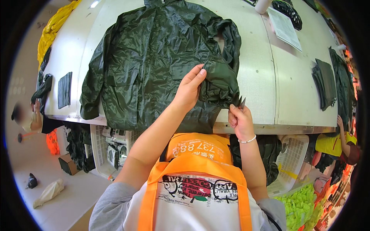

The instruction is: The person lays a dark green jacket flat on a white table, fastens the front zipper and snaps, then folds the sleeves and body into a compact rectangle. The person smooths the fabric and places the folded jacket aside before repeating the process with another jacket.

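Note:
A dark green, shiny rain jacket lies spread out on the pale table, its hem at the near edge. My left hand is closed on its right-hand sleeve, thumb on top, fingers partly hidden by the cloth. The sleeve is bent toward me, with its gathered cuff end low. At that cuff my right hand is closed round a small pair of thread snips. Two dark pointed blades stick out past the fingers, apart at the tips. The right thumb and forefinger are against the cuff edge.
Folded dark green pieces lie on the table at left and right. A paper sheet lies at the far right. White crates stand below the near edge. Other people work at both sides.

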`<action>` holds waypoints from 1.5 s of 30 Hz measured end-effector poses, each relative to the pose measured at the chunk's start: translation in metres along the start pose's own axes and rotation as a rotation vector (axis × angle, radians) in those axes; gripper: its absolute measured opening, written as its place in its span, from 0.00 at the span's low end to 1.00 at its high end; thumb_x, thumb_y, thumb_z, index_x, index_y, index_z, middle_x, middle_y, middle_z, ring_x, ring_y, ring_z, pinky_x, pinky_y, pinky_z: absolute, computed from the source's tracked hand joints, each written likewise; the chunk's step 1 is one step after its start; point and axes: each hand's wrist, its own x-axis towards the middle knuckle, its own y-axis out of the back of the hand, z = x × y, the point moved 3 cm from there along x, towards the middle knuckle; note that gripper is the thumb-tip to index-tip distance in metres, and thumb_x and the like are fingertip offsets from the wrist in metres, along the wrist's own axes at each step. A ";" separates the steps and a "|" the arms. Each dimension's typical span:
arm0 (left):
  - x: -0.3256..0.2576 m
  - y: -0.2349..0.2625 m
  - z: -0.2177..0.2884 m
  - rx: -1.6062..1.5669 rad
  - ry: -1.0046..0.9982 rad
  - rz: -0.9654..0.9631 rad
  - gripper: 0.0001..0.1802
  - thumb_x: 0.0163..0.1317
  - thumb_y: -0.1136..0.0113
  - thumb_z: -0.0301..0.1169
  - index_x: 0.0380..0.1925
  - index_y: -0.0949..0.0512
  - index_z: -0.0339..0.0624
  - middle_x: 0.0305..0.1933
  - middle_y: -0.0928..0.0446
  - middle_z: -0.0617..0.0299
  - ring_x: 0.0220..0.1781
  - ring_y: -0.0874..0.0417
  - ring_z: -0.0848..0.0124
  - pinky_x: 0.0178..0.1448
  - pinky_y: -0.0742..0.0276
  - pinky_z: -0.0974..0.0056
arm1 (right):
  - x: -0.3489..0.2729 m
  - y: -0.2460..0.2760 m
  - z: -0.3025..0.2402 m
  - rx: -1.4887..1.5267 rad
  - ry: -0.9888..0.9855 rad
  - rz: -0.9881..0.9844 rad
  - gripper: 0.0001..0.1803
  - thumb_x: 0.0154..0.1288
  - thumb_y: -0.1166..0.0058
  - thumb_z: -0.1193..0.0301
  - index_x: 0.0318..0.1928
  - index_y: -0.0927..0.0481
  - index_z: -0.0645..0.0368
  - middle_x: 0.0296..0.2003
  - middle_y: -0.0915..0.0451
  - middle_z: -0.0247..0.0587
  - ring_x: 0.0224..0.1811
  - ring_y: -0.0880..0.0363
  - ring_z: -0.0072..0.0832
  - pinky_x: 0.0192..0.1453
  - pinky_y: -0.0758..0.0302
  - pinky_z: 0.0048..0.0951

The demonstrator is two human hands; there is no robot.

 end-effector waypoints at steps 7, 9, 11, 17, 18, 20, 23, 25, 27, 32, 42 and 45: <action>-0.006 -0.005 0.004 0.219 -0.057 -0.142 0.15 0.64 0.46 0.28 0.50 0.29 0.37 0.45 0.24 0.65 0.48 0.26 0.77 0.55 0.31 0.71 | 0.002 0.006 -0.068 -0.491 0.579 0.252 0.09 0.59 0.45 0.78 0.42 0.23 0.62 0.34 0.26 0.27 0.19 0.43 0.08 0.23 0.43 0.13; -0.011 -0.013 0.010 0.262 -0.032 -0.171 0.15 0.61 0.43 0.25 0.49 0.28 0.37 0.44 0.24 0.66 0.48 0.26 0.78 0.55 0.32 0.71 | 0.005 -0.021 -0.088 -0.604 0.733 0.126 0.10 0.57 0.42 0.79 0.41 0.20 0.60 0.42 0.23 0.26 0.22 0.43 0.08 0.26 0.41 0.12; -0.013 -0.019 0.017 0.294 -0.014 -0.236 0.15 0.57 0.41 0.22 0.46 0.28 0.38 0.43 0.25 0.66 0.46 0.26 0.79 0.53 0.31 0.72 | 0.007 -0.051 -0.099 -0.522 0.727 0.016 0.08 0.57 0.41 0.79 0.39 0.20 0.62 0.34 0.22 0.24 0.22 0.42 0.07 0.26 0.39 0.13; -0.009 -0.015 0.029 0.422 0.109 -0.305 0.07 0.58 0.40 0.26 0.35 0.27 0.41 0.34 0.25 0.72 0.36 0.27 0.84 0.44 0.31 0.76 | 0.015 -0.053 -0.098 -0.477 0.539 -0.097 0.04 0.60 0.42 0.76 0.35 0.20 0.64 0.27 0.23 0.25 0.25 0.35 0.09 0.30 0.36 0.13; -0.012 -0.019 0.032 0.434 0.104 -0.289 0.06 0.60 0.40 0.29 0.35 0.25 0.40 0.32 0.25 0.73 0.34 0.27 0.84 0.42 0.31 0.76 | 0.013 -0.054 -0.099 -0.491 0.552 -0.079 0.04 0.61 0.43 0.76 0.34 0.21 0.64 0.27 0.23 0.25 0.25 0.35 0.10 0.31 0.35 0.14; -0.013 -0.018 0.034 0.419 0.152 -0.268 0.06 0.62 0.43 0.29 0.36 0.23 0.38 0.33 0.23 0.70 0.36 0.25 0.83 0.43 0.30 0.75 | 0.013 -0.056 -0.101 -0.519 0.598 -0.055 0.04 0.61 0.42 0.76 0.34 0.21 0.64 0.26 0.23 0.24 0.25 0.36 0.10 0.31 0.36 0.14; -0.012 -0.013 0.033 0.344 0.169 -0.230 0.08 0.64 0.44 0.30 0.38 0.22 0.36 0.34 0.22 0.69 0.37 0.24 0.83 0.43 0.29 0.75 | 0.004 -0.060 -0.109 -0.703 0.709 -0.010 0.05 0.57 0.40 0.79 0.36 0.19 0.62 0.31 0.23 0.27 0.22 0.39 0.11 0.28 0.37 0.14; -0.010 -0.011 0.035 0.353 0.151 -0.209 0.09 0.64 0.44 0.31 0.37 0.22 0.36 0.34 0.22 0.69 0.36 0.25 0.83 0.42 0.29 0.75 | -0.010 -0.071 -0.112 -0.807 0.846 -0.005 0.08 0.54 0.38 0.81 0.36 0.18 0.61 0.34 0.24 0.29 0.21 0.40 0.12 0.26 0.38 0.14; -0.009 -0.016 0.036 0.440 0.131 -0.212 0.09 0.64 0.43 0.32 0.36 0.22 0.36 0.33 0.23 0.71 0.34 0.26 0.85 0.39 0.30 0.75 | -0.011 -0.071 -0.103 -0.795 0.897 0.010 0.12 0.50 0.37 0.84 0.37 0.18 0.60 0.38 0.24 0.32 0.23 0.33 0.12 0.26 0.35 0.14; -0.012 -0.023 0.038 0.610 0.115 -0.185 0.10 0.61 0.40 0.33 0.32 0.21 0.35 0.26 0.25 0.73 0.27 0.32 0.86 0.30 0.36 0.76 | -0.010 -0.074 -0.097 -0.818 0.937 0.059 0.12 0.49 0.43 0.89 0.34 0.21 0.62 0.34 0.23 0.35 0.26 0.25 0.15 0.27 0.30 0.16; -0.007 -0.010 0.031 0.494 0.152 -0.063 0.08 0.59 0.41 0.30 0.32 0.20 0.35 0.29 0.21 0.68 0.30 0.25 0.83 0.36 0.30 0.75 | 0.004 -0.059 -0.098 -0.718 0.733 0.147 0.13 0.58 0.45 0.80 0.43 0.32 0.61 0.31 0.27 0.34 0.27 0.31 0.15 0.33 0.31 0.17; -0.006 -0.013 0.034 0.362 0.192 -0.051 0.08 0.60 0.42 0.29 0.33 0.21 0.35 0.31 0.19 0.64 0.32 0.21 0.80 0.39 0.27 0.74 | -0.004 -0.052 -0.092 -0.714 0.672 0.032 0.16 0.63 0.44 0.73 0.46 0.35 0.63 0.36 0.28 0.38 0.34 0.29 0.19 0.40 0.29 0.21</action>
